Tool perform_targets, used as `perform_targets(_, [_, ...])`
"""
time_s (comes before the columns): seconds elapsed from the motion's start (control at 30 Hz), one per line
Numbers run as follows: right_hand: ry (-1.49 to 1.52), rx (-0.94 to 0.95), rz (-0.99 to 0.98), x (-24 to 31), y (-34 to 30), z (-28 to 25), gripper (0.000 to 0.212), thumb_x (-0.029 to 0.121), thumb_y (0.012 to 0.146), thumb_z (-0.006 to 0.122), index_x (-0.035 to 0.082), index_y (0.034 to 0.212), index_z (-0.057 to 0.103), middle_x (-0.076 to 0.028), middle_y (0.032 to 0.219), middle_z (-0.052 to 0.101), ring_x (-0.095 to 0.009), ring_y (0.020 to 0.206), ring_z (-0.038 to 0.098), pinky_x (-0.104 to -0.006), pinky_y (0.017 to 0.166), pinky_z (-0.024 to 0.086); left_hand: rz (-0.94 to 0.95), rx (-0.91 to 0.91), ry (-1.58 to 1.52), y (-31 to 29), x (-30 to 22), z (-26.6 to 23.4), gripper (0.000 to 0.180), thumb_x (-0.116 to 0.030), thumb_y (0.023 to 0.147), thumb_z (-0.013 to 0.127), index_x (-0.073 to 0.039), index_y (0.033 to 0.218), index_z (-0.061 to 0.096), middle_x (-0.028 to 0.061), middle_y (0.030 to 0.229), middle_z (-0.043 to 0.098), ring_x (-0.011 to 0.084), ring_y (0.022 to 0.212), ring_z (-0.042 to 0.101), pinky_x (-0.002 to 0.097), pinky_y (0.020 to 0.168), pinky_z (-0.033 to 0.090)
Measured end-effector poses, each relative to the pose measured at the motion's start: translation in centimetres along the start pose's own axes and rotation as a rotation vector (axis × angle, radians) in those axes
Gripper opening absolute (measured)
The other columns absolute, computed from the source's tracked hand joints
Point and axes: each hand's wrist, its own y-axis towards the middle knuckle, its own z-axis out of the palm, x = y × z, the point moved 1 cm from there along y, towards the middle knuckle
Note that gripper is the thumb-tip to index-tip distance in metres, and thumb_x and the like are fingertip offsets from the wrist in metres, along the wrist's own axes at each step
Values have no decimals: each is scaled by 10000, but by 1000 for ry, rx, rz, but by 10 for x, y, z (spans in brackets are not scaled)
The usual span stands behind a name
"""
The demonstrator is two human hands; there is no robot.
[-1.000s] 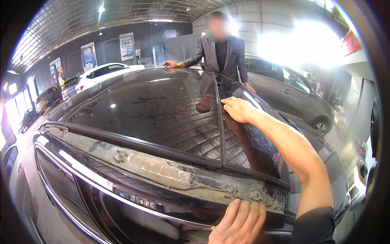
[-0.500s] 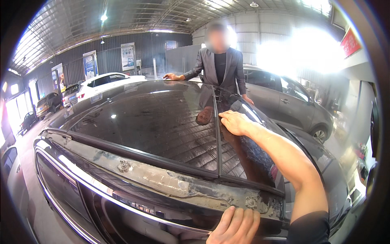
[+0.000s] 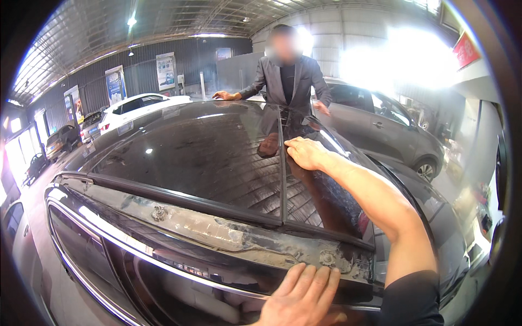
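A dark car's glossy black glass roof (image 3: 201, 157) spreads in front of me. My right hand (image 3: 306, 153) lies on the glass, fingers stretched, their tips by the dark seam (image 3: 283, 185) between the large panel and the narrower front panel. Along the roof's near side runs an exposed, dusty metal channel (image 3: 217, 231) with bolted fittings. On its outer edge my left hand (image 3: 304, 293) rests with straight fingers and holds nothing. Across the roof a person in a grey jacket (image 3: 302, 84) lays one hand (image 3: 227, 95) on the far edge; the other hand (image 3: 322, 107) is raised.
Behind the person, to the right, stands a grey car (image 3: 375, 122). A white car (image 3: 138, 108) and other vehicles are parked at the far left. Another car's side (image 3: 19, 233) shows at the left rim. Black trim (image 3: 185, 201) borders the glass on my side.
The view has shifted slightly, so the car and my hands sit a little differently in it. Both my hands stay on the car. The person opposite has lifted the hand nearer the grey car.
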Motion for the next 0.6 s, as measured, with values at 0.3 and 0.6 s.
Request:
perform_targets(0.3, [43,27,21,-5,-10,1,518,363,1020,396,121,1460,521,-105,1537,467,-329,1386,473,-597,1109,366,29,248,48,50,60,-12,965,-687,834,665,206,1190,590,380,1238,606,487,1249,567,502,1135,389])
perform_targets(0.6, [29,22,-3,-6,-5,-1,517,355,1020,387,120,1461,519,-118,1528,477,-335,1371,490,-590,1105,374,-21,292,4,61,65,-16,937,-650,780,745,195,1162,608,371,1201,628,480,1200,601,476,1080,454])
